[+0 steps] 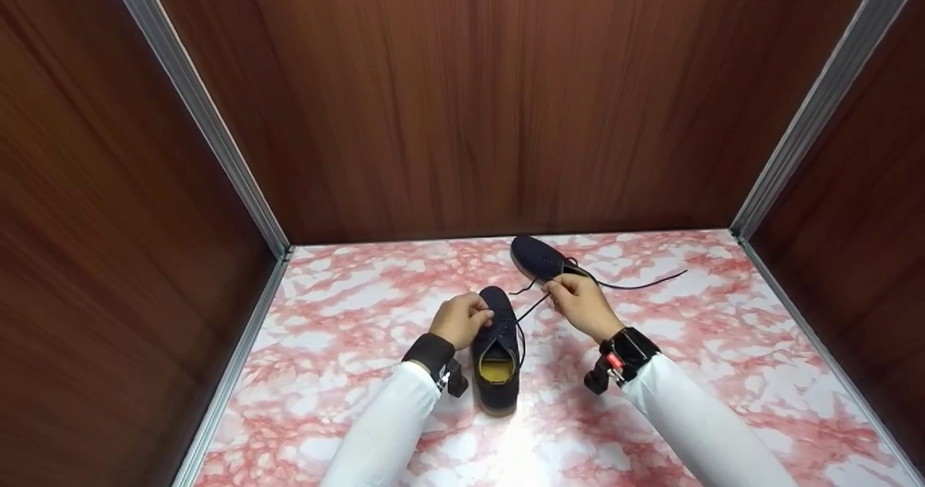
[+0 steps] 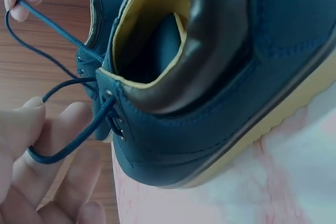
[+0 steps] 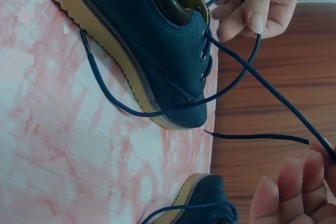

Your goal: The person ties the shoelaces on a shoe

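A dark blue lace-up shoe (image 1: 498,399) with a yellow lining and tan sole stands with its toe away from me. Over its laces, my left hand (image 1: 462,319) pinches one shoelace (image 2: 79,139), which bends into a loop at the fingers. From there the lace's loose end (image 3: 113,100) hangs across the shoe's side in the right wrist view. To the right, my right hand (image 1: 580,305) holds the other lace (image 1: 533,307) between thumb and fingers, drawn straight from the eyelets. Its free tip (image 3: 236,136) sticks out past the fingers.
Behind my right hand lies a second dark blue shoe (image 1: 538,257), partly hidden, its long lace (image 1: 643,285) trailing right. The red-and-white marbled surface (image 1: 347,400) is bounded by brown wood-grain panels (image 1: 462,111) at the back and sides, with metal strips (image 1: 209,126) at the corners.
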### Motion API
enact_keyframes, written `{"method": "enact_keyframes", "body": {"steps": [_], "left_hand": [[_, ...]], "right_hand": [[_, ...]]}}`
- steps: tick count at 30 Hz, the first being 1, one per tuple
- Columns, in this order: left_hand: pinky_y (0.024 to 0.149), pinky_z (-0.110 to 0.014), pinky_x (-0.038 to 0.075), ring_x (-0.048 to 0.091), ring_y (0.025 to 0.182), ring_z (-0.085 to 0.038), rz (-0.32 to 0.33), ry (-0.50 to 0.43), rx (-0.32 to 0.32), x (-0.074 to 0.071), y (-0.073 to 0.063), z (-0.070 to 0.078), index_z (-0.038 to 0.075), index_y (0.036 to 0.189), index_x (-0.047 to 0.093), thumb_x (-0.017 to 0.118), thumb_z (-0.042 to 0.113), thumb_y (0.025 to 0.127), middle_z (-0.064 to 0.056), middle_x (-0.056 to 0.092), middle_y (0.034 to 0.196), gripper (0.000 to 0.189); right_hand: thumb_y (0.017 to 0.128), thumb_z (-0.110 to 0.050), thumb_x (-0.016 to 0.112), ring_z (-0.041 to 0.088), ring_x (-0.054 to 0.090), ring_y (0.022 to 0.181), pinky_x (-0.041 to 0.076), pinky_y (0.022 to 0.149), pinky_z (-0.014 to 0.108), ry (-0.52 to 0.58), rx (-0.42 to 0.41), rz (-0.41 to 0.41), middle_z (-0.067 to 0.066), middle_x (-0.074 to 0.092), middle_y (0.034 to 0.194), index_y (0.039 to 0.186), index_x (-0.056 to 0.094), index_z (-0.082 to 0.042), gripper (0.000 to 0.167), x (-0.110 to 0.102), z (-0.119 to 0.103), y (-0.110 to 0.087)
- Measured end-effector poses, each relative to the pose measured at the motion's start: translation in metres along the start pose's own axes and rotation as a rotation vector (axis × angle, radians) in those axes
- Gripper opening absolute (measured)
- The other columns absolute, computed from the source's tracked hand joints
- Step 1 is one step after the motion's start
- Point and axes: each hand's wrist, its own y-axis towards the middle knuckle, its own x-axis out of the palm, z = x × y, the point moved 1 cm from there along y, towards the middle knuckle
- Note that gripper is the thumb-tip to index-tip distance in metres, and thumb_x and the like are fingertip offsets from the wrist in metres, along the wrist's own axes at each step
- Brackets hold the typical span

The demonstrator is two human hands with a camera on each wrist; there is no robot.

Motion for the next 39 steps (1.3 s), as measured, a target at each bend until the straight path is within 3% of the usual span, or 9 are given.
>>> {"method": "enact_keyframes", "body": {"steps": [5,12,18,22,25,28,31,35,39], "left_hand": [[0.080,-0.032,0.054,0.066,0.082,-0.012,0.005,0.026,0.039,0.004,0.002,0.003,0.013,0.096,0.079,0.072,0.020,0.098,-0.002,0.077,0.089,0.010],[0.090,-0.033,0.054,0.066,0.093,-0.015,-0.102,-0.047,0.045,0.008,0.003,0.004,0.008,0.108,0.079,0.062,0.014,0.101,-0.006,0.077,0.103,0.019],[0.074,-0.021,0.046,0.056,0.077,-0.005,-0.157,-0.080,0.014,0.012,0.003,0.004,0.010,0.108,0.077,0.072,0.023,0.094,0.006,0.064,0.083,0.020],[0.066,-0.020,0.041,0.051,0.068,-0.003,-0.124,-0.055,0.012,0.017,0.003,0.005,0.011,0.104,0.078,0.081,0.031,0.090,0.012,0.054,0.073,0.024],[0.064,-0.020,0.040,0.049,0.065,-0.003,-0.088,-0.031,0.038,0.021,0.004,0.006,0.011,0.096,0.079,0.082,0.029,0.090,0.012,0.052,0.069,0.019],[0.062,-0.020,0.039,0.049,0.063,-0.003,-0.064,-0.018,0.055,0.026,0.006,0.007,0.011,0.089,0.078,0.078,0.026,0.092,0.012,0.052,0.067,0.015],[0.061,-0.020,0.039,0.048,0.062,-0.004,-0.050,-0.025,0.039,0.027,0.006,0.007,0.011,0.087,0.076,0.073,0.023,0.093,0.012,0.052,0.067,0.014],[0.063,-0.021,0.039,0.049,0.065,-0.007,-0.031,-0.055,-0.012,0.027,0.006,0.003,0.011,0.085,0.072,0.068,0.019,0.092,0.011,0.051,0.068,0.011],[0.067,-0.022,0.042,0.052,0.069,-0.008,-0.021,-0.075,-0.057,0.027,0.005,-0.002,0.012,0.083,0.071,0.066,0.019,0.091,0.011,0.051,0.069,0.011]], "right_hand": [[0.100,-0.014,0.063,0.004,0.055,0.060,0.045,0.057,0.018,-0.075,-0.020,0.010,-0.006,0.060,0.067,0.091,0.076,-0.006,0.018,0.001,-0.006,0.005],[0.101,-0.022,0.065,0.006,0.060,0.065,0.048,0.060,0.021,-0.190,-0.053,0.018,-0.003,0.064,0.072,0.092,0.077,-0.013,0.018,0.005,-0.016,0.011],[0.104,-0.017,0.062,0.016,0.066,0.075,0.051,0.068,0.023,-0.173,-0.101,-0.045,0.008,0.071,0.089,0.100,0.078,-0.007,0.020,0.013,-0.027,0.018],[0.105,-0.016,0.060,0.019,0.065,0.078,0.050,0.071,0.024,-0.174,-0.141,-0.106,0.010,0.071,0.091,0.103,0.078,-0.006,0.021,0.019,-0.037,0.023],[0.106,-0.018,0.060,0.016,0.062,0.081,0.049,0.075,0.028,-0.245,-0.193,-0.162,0.008,0.072,0.092,0.107,0.079,-0.008,0.022,0.024,-0.045,0.027],[0.107,-0.019,0.058,0.022,0.067,0.098,0.054,0.090,0.038,-0.292,-0.225,-0.230,0.011,0.077,0.110,0.118,0.078,-0.008,0.025,0.026,-0.048,0.028],[0.108,-0.017,0.055,0.026,0.068,0.106,0.054,0.094,0.042,-0.302,-0.214,-0.264,0.016,0.075,0.120,0.130,0.073,-0.006,0.030,0.022,-0.044,0.028],[0.109,-0.017,0.054,0.020,0.068,0.091,0.053,0.082,0.034,-0.298,-0.171,-0.232,0.015,0.074,0.109,0.132,0.070,-0.004,0.031,0.013,-0.032,0.027],[0.107,-0.018,0.058,0.012,0.062,0.077,0.050,0.073,0.028,-0.329,-0.141,-0.181,0.012,0.072,0.093,0.120,0.074,-0.002,0.026,0.005,-0.016,0.025]]}}
